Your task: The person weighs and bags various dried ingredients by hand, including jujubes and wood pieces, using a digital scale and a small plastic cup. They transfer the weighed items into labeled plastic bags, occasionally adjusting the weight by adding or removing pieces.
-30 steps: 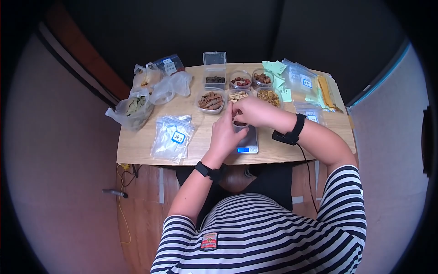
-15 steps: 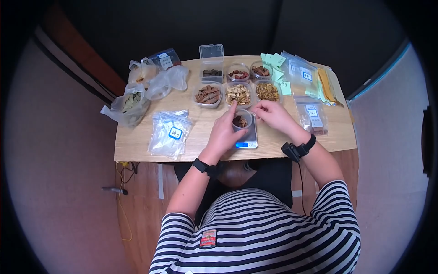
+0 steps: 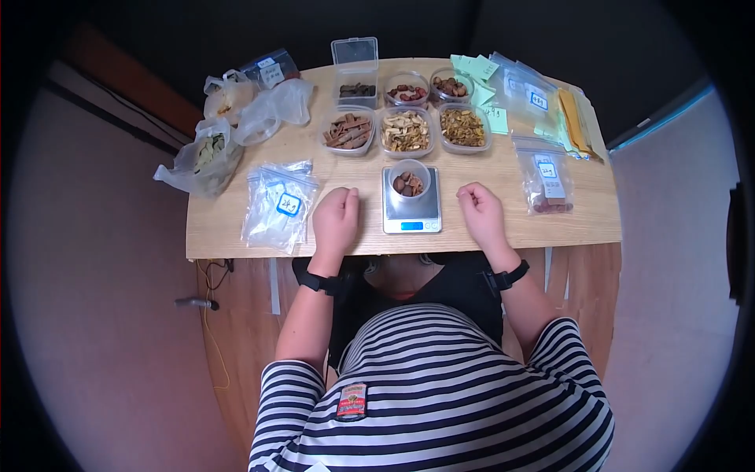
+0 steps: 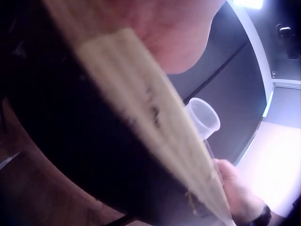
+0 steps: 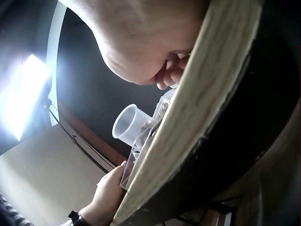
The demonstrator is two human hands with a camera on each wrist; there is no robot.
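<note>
A clear plastic cup (image 3: pixel 410 180) with brown dried pieces in it stands on a small digital scale (image 3: pixel 401 208), whose blue display is lit. To the left of the scale, my left hand (image 3: pixel 336 221) rests at the table's front edge, holding nothing. On the other side rests my right hand (image 3: pixel 482 214), fingers loosely curled and nothing in them. Both hands are apart from the cup. The cup's clear wall (image 5: pixel 126 123) shows beyond the table edge in the right wrist view, with the curled fingers (image 5: pixel 173 74) above it.
Behind the scale stand tubs of bark strips (image 3: pixel 348 131), pale slices (image 3: pixel 406 132) and yellowish pieces (image 3: pixel 464 128), with smaller containers behind. Empty zip bags (image 3: pixel 277 212) lie left, a labelled bag (image 3: pixel 546 185) right. Plastic bags (image 3: pixel 206 161) and green notes (image 3: pixel 495 119) lie farther back.
Both hands have left the cup: the left drew back to the left, the right drew back to the right after leaving the cup's mouth. The cup stays on the scale.
</note>
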